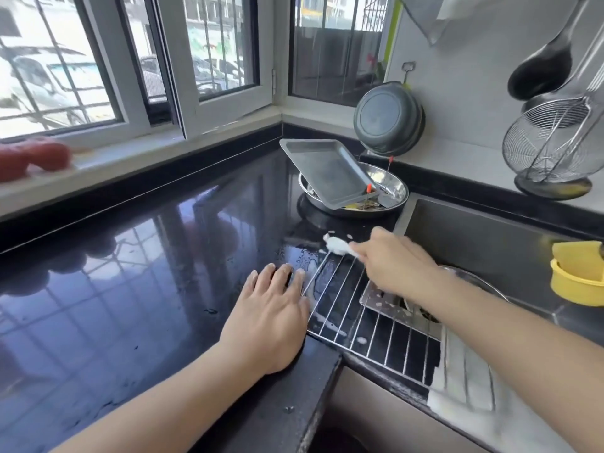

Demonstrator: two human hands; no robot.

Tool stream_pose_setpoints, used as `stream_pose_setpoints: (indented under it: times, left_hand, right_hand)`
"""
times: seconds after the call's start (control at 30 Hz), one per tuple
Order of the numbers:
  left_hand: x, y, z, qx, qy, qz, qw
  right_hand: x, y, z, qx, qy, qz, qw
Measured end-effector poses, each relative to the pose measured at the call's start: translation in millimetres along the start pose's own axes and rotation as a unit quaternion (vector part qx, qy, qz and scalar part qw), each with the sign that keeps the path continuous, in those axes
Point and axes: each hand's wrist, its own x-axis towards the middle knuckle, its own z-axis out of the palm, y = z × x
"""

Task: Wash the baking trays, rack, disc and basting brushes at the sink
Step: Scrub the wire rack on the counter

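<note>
A wire rack [376, 325] lies across the counter edge and the sink, flecked with foam. My left hand [273, 313] lies flat on the wet black counter, its fingertips against the rack's left edge. My right hand [395, 261] grips a foamy white brush [338, 246] over the rack's far left corner. Under the rack, a steel tray [389, 302] with suds sits in the sink. A grey baking tray [327, 171] leans tilted in a round steel basin [395, 191] on the counter behind, with red-tipped brush handles [368, 188] beside it.
The sink [483, 243] runs to the right, with a yellow sponge in a yellow cup [577, 276] on its right rim. A dark pan [389, 119] hangs on the wall; a wire strainer and ladle [552, 145] hang at right. Red items [32, 158] sit on the windowsill.
</note>
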Motion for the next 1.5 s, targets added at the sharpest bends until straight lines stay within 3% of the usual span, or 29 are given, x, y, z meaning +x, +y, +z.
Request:
stream_pose_setpoints:
  times: [0.07, 0.17, 0.23, 0.37, 0.47, 0.67, 0.8, 0.9, 1.07, 1.17, 1.37, 1.5]
  left_hand:
    - [-1.0, 0.3, -4.0, 0.001, 0.001, 0.000, 1.000]
    - [-1.5, 0.3, -2.7, -0.012, 0.007, -0.009, 1.000]
    - [-1.7, 0.8, -1.9, -0.023, 0.012, -0.008, 1.000]
    - [-0.7, -1.6, -1.8, -0.062, 0.024, 0.068, 0.995]
    - [-0.1, 0.0, -2.2, -0.067, 0.021, 0.125, 0.990]
    - [2.4, 5.7, -7.2, -0.074, -0.019, 0.075, 0.994]
    - [2.8, 5.2, -4.2, -0.081, -0.002, 0.055, 0.995]
    - [5.0, 3.8, -4.6, -0.075, -0.006, 0.070, 0.995]
    - [7.3, 2.1, -2.1, -0.085, 0.017, 0.076, 0.993]
    - [6.0, 3.4, -2.2, -0.090, 0.025, 0.089, 0.992]
    - [6.0, 3.2, 0.8, -0.123, 0.063, 0.071, 0.988]
    - [4.4, 3.7, -2.3, -0.133, 0.046, 0.069, 0.988]
  right_hand:
    - [1.0, 4.6, -1.5, 0.007, -0.004, 0.013, 1.000]
    - [-30.2, -17.8, 3.9, 0.031, -0.029, -0.076, 0.996]
    - [-38.6, -19.3, 5.8, 0.040, -0.027, -0.090, 0.995]
    - [-14.7, 12.8, 6.5, -0.009, 0.009, 0.041, 0.999]
    - [-14.7, 4.6, 12.0, -0.016, -0.009, 0.020, 1.000]
    - [-9.3, -4.9, 6.0, -0.011, -0.028, -0.004, 1.000]
    - [-15.6, -7.6, 2.0, 0.000, -0.066, -0.078, 0.995]
    - [-0.4, -2.9, -1.8, 0.001, -0.047, -0.051, 0.998]
    - [-6.9, -5.0, 2.5, -0.012, -0.036, -0.096, 0.995]
    - [1.4, 12.2, -2.9, -0.011, -0.034, -0.063, 0.997]
    - [-54.3, -13.9, -2.9, 0.035, -0.068, -0.203, 0.976]
    - [-35.4, -4.3, 1.8, 0.005, -0.047, -0.172, 0.984]
